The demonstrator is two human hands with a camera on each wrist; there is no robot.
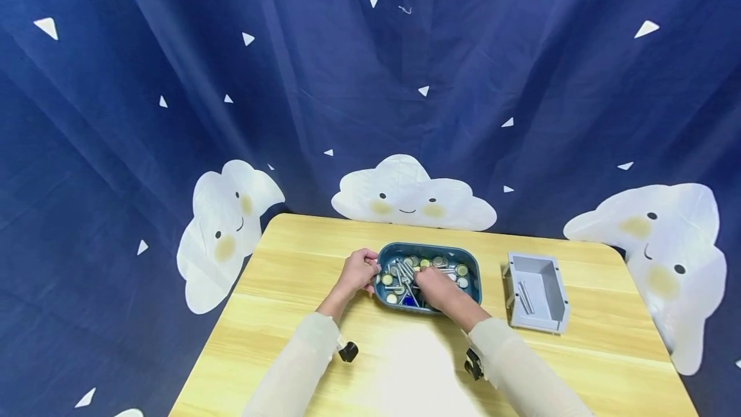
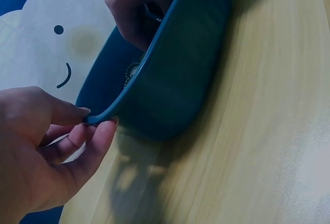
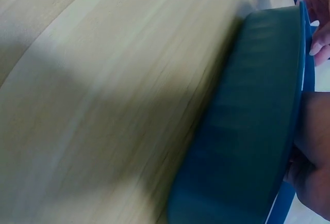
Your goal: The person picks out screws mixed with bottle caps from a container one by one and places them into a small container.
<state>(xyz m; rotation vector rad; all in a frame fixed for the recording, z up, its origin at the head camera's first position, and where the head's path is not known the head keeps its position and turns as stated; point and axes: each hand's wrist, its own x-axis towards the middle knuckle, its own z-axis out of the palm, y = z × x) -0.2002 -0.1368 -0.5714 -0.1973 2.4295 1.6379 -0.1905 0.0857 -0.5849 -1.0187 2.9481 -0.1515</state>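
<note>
A dark teal plastic tub (image 1: 477,285) stands on the table, filled with long metal bolts (image 1: 405,270) and round caps (image 1: 387,280) in yellowish and silvery tones. My left hand (image 1: 359,272) pinches its left rim, thumb on the inner side and fingers outside, as the left wrist view shows closely. Inside the tub, my right hand (image 1: 437,285) reaches down with bent fingers among the bolts. Its fingertips are hidden by the hand and the tub wall (image 3: 242,115), so I cannot tell whether it grips a bolt.
Right of the tub stands a grey open bin (image 1: 547,288) with a couple of bolts (image 1: 525,297) lying inside. Both stand on a light wooden table (image 1: 312,237). A dark blue curtain (image 1: 370,82) with cloud prints hangs behind the table's far edge.
</note>
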